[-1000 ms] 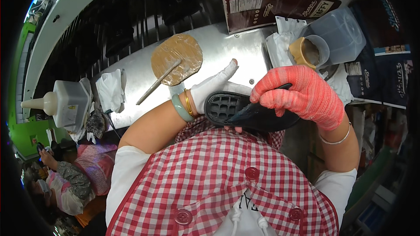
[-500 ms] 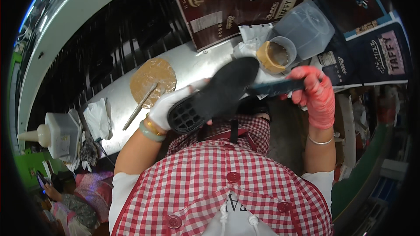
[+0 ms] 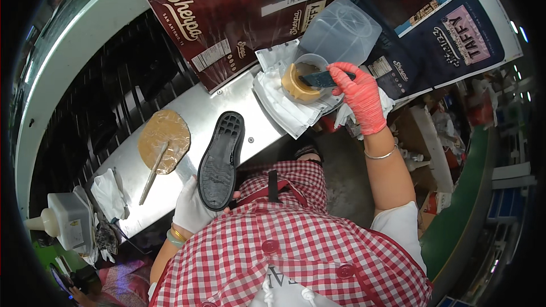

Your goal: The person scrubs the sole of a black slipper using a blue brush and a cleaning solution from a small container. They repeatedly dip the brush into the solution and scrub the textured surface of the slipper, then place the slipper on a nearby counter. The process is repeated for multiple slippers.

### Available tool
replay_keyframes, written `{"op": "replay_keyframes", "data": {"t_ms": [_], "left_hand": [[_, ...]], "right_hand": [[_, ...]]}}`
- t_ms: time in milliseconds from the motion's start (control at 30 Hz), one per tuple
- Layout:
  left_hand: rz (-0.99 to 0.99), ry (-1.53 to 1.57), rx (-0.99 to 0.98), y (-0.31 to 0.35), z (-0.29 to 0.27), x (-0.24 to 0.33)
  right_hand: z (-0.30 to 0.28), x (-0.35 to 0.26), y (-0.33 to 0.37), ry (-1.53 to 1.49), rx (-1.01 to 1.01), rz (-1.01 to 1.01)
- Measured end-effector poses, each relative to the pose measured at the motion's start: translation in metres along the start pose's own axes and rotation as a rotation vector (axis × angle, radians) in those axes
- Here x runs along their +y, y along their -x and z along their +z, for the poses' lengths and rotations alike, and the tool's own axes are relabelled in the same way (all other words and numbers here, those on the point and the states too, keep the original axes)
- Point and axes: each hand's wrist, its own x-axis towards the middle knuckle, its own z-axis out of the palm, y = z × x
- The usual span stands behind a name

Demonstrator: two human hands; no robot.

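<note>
The metal bench [image 3: 261, 127] carries 1 brown disc [image 3: 170, 132] and white sheets [image 3: 278, 108].

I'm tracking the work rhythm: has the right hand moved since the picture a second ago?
Yes: the right hand has gone from the near side of the cup round to its right.

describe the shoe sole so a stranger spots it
Start at the silver bench; find the white-gloved left hand by its near edge. The shoe sole it holds is long and black, with a hollow grid at its far end, unlike the round brown disc.
</note>
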Motion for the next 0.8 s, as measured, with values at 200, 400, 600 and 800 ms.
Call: {"op": "replay_keyframes", "data": {"t_ms": [200,400,600,800], "left_hand": [[0.068,0.001,-0.145,-0.009,0.009,-0.001],[0.056,0.15,-0.381,-0.039,0.045,0.006],[0.159,0.021,-0.517,-0.051,0.088,0.012],[0.193,-0.056,-0.478,-0.045,0.097,0.001]], "right_hand": [[-0.012,0.01,-0.001,-0.045,-0.012,0.083],[0.025,-0.01,0.051,-0.567,-0.033,0.117],[0.066,-0.052,0.105,-0.628,-0.091,0.032],[0.071,-0.052,0.109,-0.586,-0.062,0.031]]}}
